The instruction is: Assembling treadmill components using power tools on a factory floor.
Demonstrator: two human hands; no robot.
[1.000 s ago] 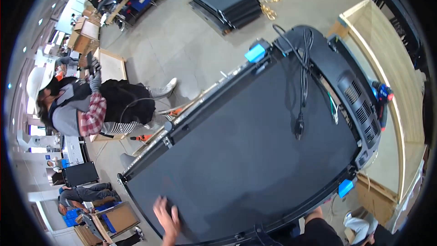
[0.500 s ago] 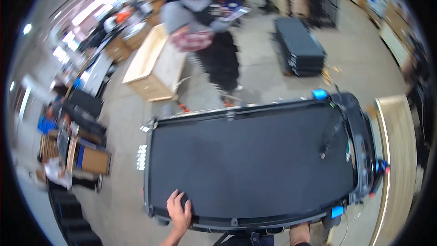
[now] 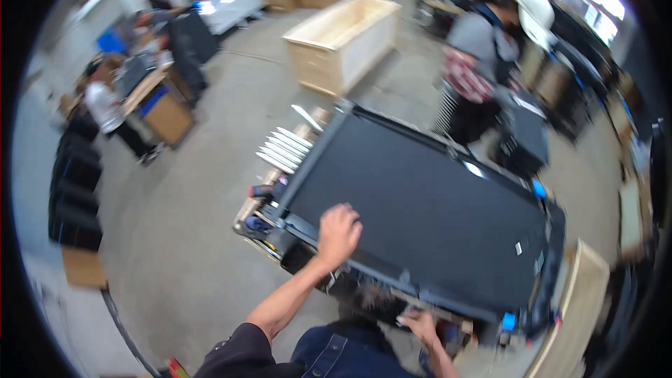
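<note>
A large black flat panel in a raised dark frame spans the space in front of me. Over its near left edge is my left hand, blurred, its fingers loosely bent and holding nothing I can see. My right hand is low, below the frame's near edge, with fingers drawn together by dark, cluttered parts. A pale bit shows at its fingertips, too small and blurred to name. Blue tabs sit at the frame's right end.
White strips and hand tools lie by the frame's left end. A wooden crate stands beyond, and a person in grey bends at the far side. A pale wooden board is close on the right; stacked black pieces stand left.
My view has swung left and down, bringing the tools into sight. My left hand has lifted from lying spread on the panel; my right hand now shows. The far person now bends over.
</note>
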